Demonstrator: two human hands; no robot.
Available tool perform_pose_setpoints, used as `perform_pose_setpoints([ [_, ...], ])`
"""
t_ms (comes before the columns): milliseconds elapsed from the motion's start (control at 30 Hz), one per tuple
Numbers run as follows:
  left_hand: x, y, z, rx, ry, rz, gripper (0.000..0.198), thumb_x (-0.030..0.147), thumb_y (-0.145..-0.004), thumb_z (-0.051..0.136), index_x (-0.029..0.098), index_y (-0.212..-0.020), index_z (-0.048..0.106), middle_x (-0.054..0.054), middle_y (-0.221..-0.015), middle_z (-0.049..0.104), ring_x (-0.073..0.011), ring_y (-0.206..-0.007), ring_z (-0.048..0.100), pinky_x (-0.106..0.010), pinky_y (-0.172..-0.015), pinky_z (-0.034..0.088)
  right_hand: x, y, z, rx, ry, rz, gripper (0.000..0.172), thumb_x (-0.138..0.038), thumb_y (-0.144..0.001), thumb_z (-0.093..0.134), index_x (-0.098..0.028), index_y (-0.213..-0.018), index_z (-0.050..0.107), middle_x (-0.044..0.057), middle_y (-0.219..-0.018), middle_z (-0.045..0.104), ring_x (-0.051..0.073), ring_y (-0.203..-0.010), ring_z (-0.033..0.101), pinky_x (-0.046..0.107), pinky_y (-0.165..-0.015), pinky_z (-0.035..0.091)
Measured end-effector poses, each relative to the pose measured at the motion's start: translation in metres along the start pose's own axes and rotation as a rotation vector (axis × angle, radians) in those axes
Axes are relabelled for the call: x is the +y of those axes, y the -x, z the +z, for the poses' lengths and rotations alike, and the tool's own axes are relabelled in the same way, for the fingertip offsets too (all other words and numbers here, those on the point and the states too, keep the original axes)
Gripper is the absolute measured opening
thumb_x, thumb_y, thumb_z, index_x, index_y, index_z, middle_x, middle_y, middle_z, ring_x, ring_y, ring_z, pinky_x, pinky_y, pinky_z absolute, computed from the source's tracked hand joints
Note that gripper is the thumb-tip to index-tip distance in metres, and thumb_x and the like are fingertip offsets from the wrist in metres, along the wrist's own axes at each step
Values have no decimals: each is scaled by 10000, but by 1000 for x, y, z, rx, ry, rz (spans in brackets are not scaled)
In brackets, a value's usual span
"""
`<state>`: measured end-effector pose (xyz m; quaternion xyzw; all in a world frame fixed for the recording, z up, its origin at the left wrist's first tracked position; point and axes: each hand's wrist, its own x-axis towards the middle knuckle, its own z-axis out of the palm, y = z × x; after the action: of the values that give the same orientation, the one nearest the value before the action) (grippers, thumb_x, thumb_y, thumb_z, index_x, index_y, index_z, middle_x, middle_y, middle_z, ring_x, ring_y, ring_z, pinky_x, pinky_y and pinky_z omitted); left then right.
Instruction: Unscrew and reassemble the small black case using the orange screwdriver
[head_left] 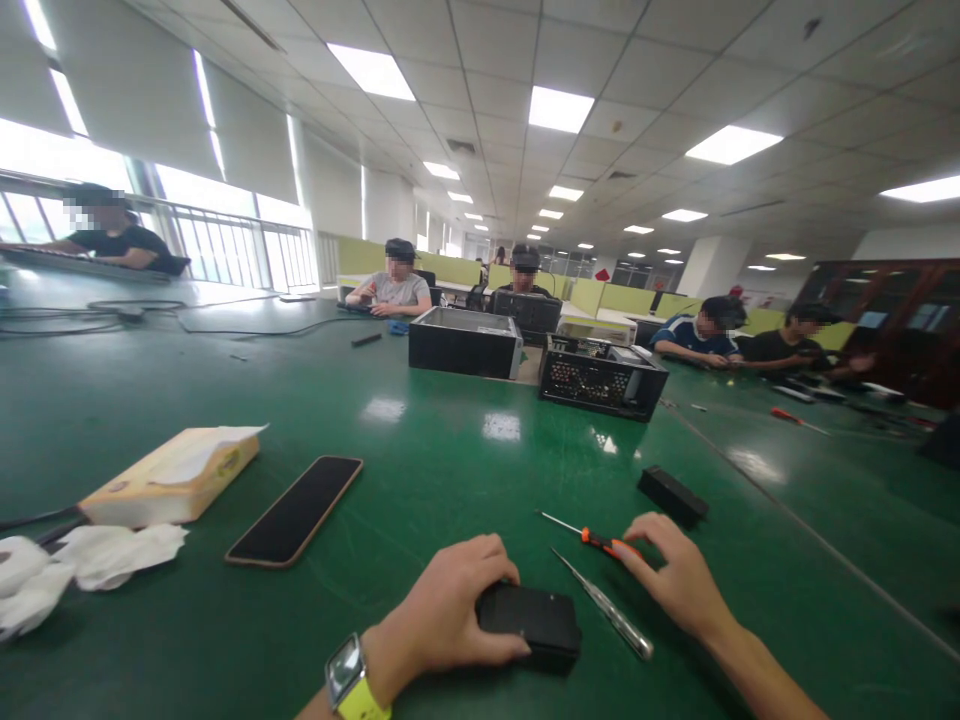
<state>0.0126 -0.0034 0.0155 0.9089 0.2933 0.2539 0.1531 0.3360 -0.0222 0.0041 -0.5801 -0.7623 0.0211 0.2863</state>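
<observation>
Furthest left of my grip lie crumpled tissues [120,557], a tissue pack [169,490] just beyond them, then a phone [296,512], dark screen up, between the pack and my left hand [450,610]. That hand, with a watch [345,667] at its wrist, grasps a black box [541,618] by its left end, thumb along the near side. Just right of the box, an orange-handled screwdriver [592,538] points away leftward, and a clear-handled screwdriver [606,608] lies nearer me. My right hand [675,580] has its thumb at the orange handle; whether it is gripping, I cannot tell. Just beyond those fingers lies a black block [673,495].
</observation>
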Motion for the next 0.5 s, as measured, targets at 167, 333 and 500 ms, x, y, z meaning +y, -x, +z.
perform_pose_setpoints([
  [167,2,-1,-3,-8,29,3,399,450,-664,815,196,-907,627,-19,-886,605,-207,-817,579,-261,-674,433,-22,10,-11,-391,-7,6,191,-383,-770,719,-215,-841,664,-1,-802,660,182,-709,587,281,-646,432],
  [333,2,-1,-3,-15,46,-2,380,436,-679,811,190,-905,630,-27,-891,608,-213,-828,580,-267,-679,436,-17,12,-25,-495,-302,69,159,-318,-830,614,-171,-770,618,-15,-713,575,146,-672,516,256,-635,406],
  [500,2,-1,-2,-8,25,1,383,450,-681,812,187,-910,653,-36,-872,611,-222,-820,577,-279,-675,433,-4,16,-46,-555,-453,97,194,-353,-787,678,-167,-781,623,-11,-755,570,147,-699,498,269,-663,396],
])
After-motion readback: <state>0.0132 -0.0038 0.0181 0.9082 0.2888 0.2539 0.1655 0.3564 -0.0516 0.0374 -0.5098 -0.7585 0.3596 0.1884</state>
